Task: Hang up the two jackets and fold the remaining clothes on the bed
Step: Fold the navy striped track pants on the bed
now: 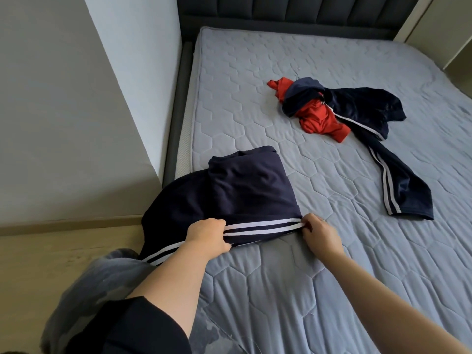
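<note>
1. Nearest of all, your black sleeve covered your left upper arm at the bottom left, with camouflage-patterned grey fabric beside it over the wooden floor.
2. Your left hand had its fingers curled round the white-striped edge of the navy trousers, gripping them at the near-left edge of the bed.
3. Your right hand pinched the same striped edge at its right end, fingers bent over the fabric, so the stripe ran taut between your two hands.
4. The navy trousers lay partly folded on the quilted grey mattress, one part doubled over on top, while the left portion hung off the left side of the bed towards the floor.
5. Farther off and to the right, well apart from the trousers, a red garment lay crumpled on the mattress.
6. A dark navy garment with white stripes lay tangled with the red one, partly over it, one striped length trailing towards the near right.
7. At the far end stood the dark padded headboard, and a pale wall ran along the left.
</note>
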